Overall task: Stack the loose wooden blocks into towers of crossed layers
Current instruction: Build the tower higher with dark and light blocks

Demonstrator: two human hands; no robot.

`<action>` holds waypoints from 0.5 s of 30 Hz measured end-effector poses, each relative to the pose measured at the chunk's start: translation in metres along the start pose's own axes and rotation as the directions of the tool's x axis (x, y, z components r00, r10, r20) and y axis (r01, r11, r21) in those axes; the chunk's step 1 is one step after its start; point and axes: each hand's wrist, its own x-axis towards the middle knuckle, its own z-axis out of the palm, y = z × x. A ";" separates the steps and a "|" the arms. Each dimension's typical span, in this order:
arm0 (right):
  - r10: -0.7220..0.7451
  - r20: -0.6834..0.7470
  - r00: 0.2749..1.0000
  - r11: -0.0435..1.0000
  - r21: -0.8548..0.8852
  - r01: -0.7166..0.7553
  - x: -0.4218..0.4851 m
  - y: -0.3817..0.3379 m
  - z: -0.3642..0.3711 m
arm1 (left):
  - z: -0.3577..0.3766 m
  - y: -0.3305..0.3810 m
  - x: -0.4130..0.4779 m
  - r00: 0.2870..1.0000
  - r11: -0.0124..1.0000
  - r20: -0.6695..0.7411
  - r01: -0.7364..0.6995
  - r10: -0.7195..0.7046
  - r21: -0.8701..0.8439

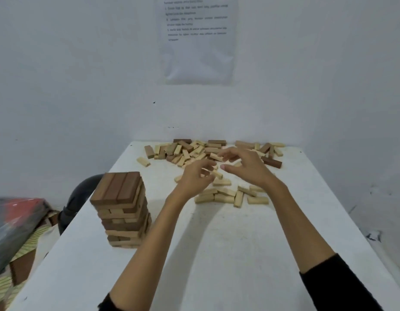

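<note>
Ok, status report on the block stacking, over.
Right hand open, left hand grip unclear, both over loose blocks. One tower built. Nothing in the way.

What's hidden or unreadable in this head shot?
All in the head view:
1. The left hand is motion-blurred; whether it grips a block is unclear.
2. The loose blocks are partly hidden by the right hand.
3. The tower has its far sides facing away from the camera.
4. The wall sheet has print too small to read, and its top is cut off by the frame edge.
</note>
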 end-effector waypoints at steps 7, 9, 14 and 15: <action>0.030 0.031 0.999 0.996 -0.087 -0.027 0.068 0.061 0.008 | 0.008 -0.037 0.090 0.968 0.996 -0.236 0.085 -0.080 0.010; 0.043 0.031 0.999 0.989 -0.140 -0.038 0.091 0.073 0.008 | 0.004 -0.046 0.121 0.948 0.990 -0.296 0.134 -0.114 0.051; 0.037 0.098 0.994 0.971 -0.239 -0.013 0.147 0.096 0.008 | -0.004 -0.070 0.173 0.853 0.864 -0.384 0.456 -0.355 0.214; 0.056 0.144 0.988 0.965 -0.263 -0.016 0.156 0.100 0.009 | -0.004 -0.075 0.178 0.834 0.838 -0.394 0.496 -0.386 0.230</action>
